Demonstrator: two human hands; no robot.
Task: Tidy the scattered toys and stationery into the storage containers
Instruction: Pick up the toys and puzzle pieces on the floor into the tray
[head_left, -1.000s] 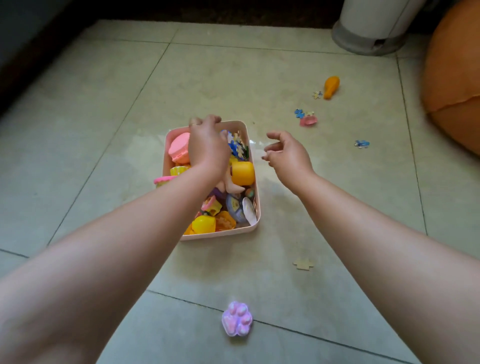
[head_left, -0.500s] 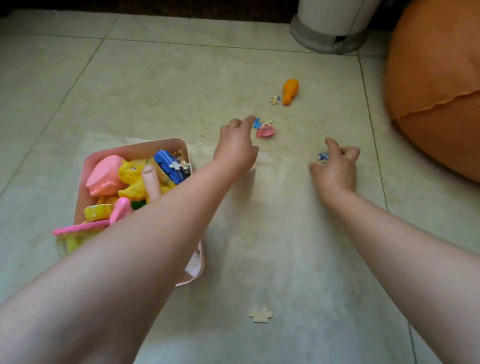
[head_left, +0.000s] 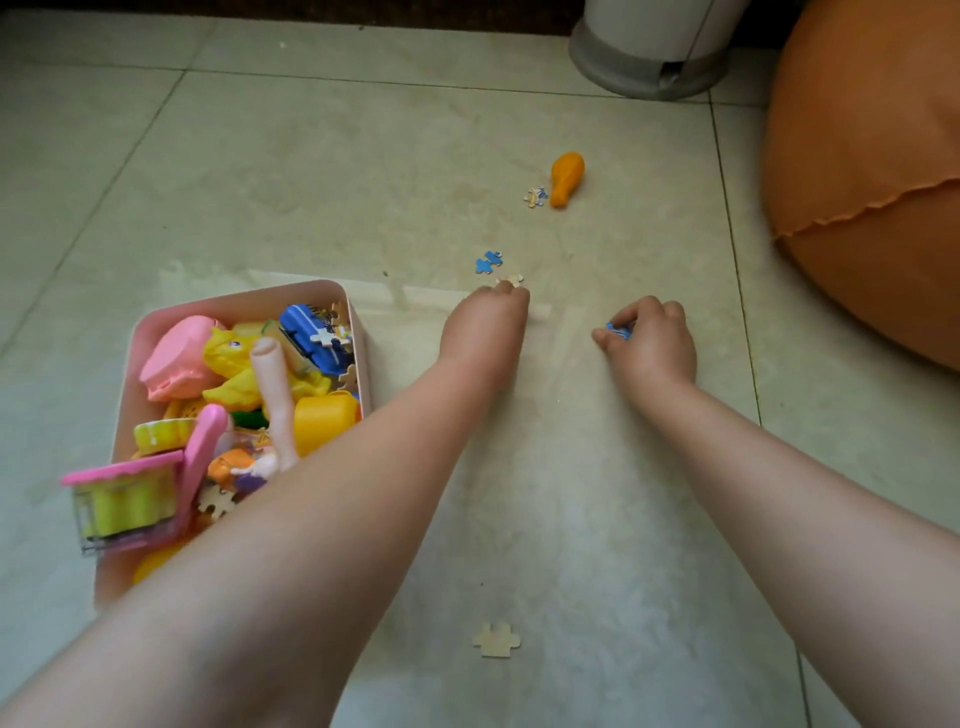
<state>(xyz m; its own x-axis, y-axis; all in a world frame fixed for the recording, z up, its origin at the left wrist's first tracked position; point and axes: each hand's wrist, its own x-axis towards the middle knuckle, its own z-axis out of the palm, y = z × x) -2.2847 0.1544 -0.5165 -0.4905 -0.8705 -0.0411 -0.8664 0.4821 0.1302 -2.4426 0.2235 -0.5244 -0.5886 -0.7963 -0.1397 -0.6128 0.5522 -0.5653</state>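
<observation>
From the head view, a pale tiled floor fills the scene. At the near left stands one pink storage box, heaped with toys: a pink shell-shaped toy, a yellow duck, a blue toy vehicle, a yellow capsule, a doll's leg and a pink-lidded yellow tub that overhangs the box's near left rim. Several loose puzzle pieces lie among them.

The left hand reaches over the floor to the right of the box, its fingers curled downward and their tips at a beige puzzle piece; whether they actually pinch it cannot be told. Just beyond that piece lies one blue puzzle piece.

The right hand is farther right, knuckles up, with thumb and fingers pinching a second blue puzzle piece low against the floor.

Farther off lie one orange bowling-pin toy and, just beside it to the left, a multicoloured puzzle piece. Near the viewer, between the two forearms, one pale puzzle piece lies face down. That makes five puzzle pieces outside the box.

At the far right are a white cylindrical base and a large orange cushion.
</observation>
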